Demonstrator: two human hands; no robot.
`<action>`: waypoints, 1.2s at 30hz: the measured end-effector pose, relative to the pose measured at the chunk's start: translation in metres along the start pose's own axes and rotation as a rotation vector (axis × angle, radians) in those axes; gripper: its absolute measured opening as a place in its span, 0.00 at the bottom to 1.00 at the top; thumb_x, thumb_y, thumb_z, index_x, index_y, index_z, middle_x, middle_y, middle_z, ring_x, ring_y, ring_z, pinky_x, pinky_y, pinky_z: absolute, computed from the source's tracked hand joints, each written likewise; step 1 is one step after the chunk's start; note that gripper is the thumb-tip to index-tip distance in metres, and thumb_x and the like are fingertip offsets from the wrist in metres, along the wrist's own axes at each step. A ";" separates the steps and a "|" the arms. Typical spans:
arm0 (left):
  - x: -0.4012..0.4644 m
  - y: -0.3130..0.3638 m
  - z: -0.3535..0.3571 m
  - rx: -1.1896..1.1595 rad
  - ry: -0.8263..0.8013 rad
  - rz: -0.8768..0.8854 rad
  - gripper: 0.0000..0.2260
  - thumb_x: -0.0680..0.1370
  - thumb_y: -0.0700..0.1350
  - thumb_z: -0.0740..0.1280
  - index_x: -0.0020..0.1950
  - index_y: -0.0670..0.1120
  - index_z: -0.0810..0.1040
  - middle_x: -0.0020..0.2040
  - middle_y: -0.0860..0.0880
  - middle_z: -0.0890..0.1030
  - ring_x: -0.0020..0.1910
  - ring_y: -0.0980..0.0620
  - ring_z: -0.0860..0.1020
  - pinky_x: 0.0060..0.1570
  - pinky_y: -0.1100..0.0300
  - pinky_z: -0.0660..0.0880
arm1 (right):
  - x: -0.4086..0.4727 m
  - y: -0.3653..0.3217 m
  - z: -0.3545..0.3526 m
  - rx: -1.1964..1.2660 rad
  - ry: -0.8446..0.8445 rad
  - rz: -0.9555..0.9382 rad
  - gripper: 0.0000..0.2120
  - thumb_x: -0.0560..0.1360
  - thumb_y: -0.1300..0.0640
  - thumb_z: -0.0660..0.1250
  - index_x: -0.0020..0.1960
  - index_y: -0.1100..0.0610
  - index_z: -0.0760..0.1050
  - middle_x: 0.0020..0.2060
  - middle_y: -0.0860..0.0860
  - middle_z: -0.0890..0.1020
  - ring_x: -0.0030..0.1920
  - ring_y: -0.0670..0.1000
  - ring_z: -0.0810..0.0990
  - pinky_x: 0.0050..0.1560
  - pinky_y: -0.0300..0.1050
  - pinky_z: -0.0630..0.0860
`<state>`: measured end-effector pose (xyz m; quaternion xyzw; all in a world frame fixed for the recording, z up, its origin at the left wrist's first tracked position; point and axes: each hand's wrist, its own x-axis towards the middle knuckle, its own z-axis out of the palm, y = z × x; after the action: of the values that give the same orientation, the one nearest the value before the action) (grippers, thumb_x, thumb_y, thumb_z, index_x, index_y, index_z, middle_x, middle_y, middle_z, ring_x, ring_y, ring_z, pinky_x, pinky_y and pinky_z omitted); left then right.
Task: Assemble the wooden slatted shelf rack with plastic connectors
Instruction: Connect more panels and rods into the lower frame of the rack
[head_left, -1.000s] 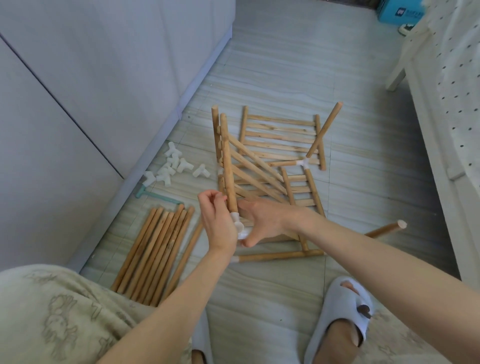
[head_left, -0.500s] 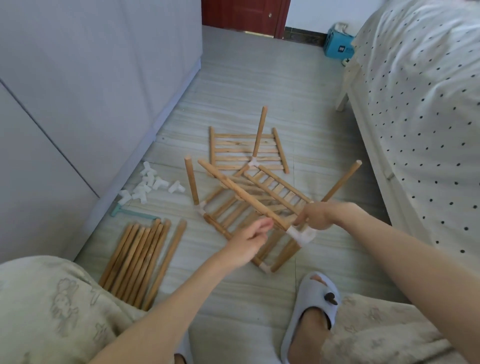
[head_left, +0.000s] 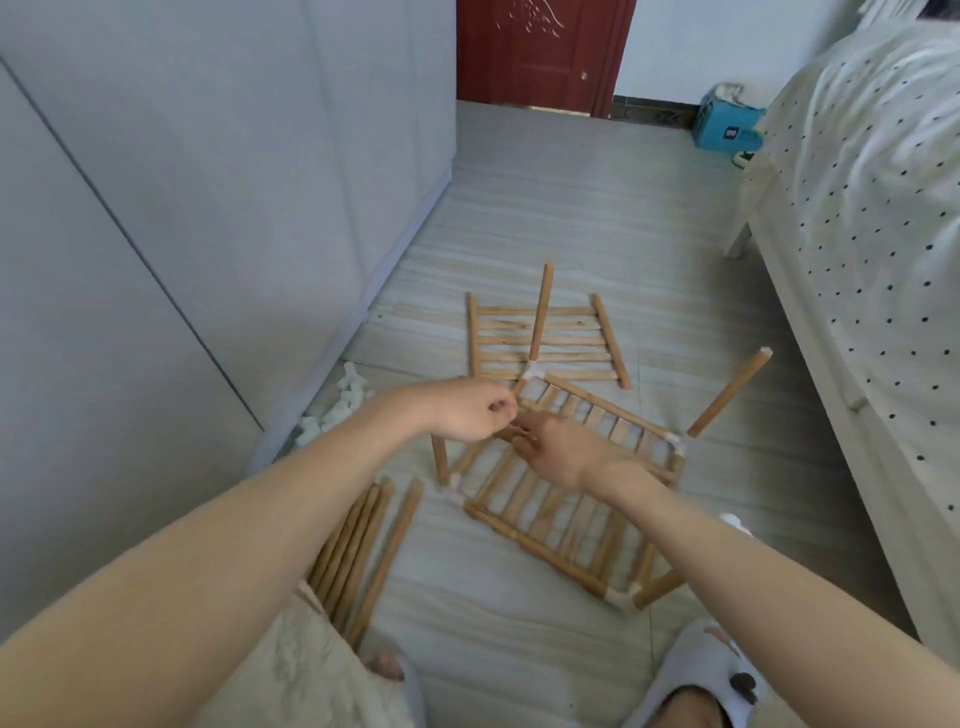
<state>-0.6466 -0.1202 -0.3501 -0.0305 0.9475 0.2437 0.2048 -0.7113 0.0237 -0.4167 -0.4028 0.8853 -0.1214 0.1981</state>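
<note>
The half-built rack (head_left: 566, 483) lies tipped on the floor (head_left: 597, 218) in front of my feet: two slatted panels already joined at their corners by white plastic connectors (head_left: 621, 598), with several legs pushed in and sticking out at angles, one toward the bed (head_left: 883, 218). A third slatted panel (head_left: 498, 340) lies flat just behind it, not yet fitted as far as I can see. Loose wooden rods (head_left: 363, 540) wait in a bundle by my left knee, and a heap of spare connectors (head_left: 337, 405) sits against the wardrobe (head_left: 182, 208), so I judge it under half done.

My left hand (head_left: 470, 410) has its fingers curled at the rack's upper edge, but whether they grasp anything I cannot tell. My right hand (head_left: 558, 449) has its fingers around a slat or rail there.
</note>
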 end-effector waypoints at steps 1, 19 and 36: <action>-0.002 -0.015 -0.009 0.011 0.001 -0.025 0.15 0.82 0.49 0.53 0.66 0.48 0.71 0.66 0.49 0.74 0.62 0.49 0.72 0.60 0.58 0.68 | 0.010 -0.008 0.004 -0.003 0.011 -0.017 0.17 0.80 0.53 0.54 0.67 0.53 0.68 0.61 0.56 0.76 0.60 0.58 0.75 0.58 0.51 0.72; 0.094 -0.322 0.115 -0.250 0.383 -0.657 0.27 0.78 0.37 0.62 0.75 0.45 0.58 0.71 0.41 0.65 0.67 0.42 0.67 0.63 0.51 0.67 | 0.118 -0.037 0.042 -0.058 -0.020 -0.358 0.12 0.81 0.49 0.53 0.51 0.55 0.70 0.35 0.46 0.76 0.34 0.50 0.73 0.36 0.46 0.71; 0.098 -0.301 0.122 -0.135 0.699 -0.577 0.09 0.77 0.41 0.66 0.57 0.42 0.78 0.54 0.42 0.80 0.61 0.42 0.71 0.59 0.48 0.63 | 0.119 -0.039 0.044 0.065 -0.018 -0.310 0.09 0.80 0.52 0.57 0.50 0.55 0.73 0.36 0.45 0.78 0.38 0.50 0.78 0.39 0.48 0.75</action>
<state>-0.6433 -0.3232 -0.6225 -0.3866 0.8945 0.2131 -0.0700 -0.7366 -0.0949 -0.4710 -0.5289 0.8065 -0.1752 0.1978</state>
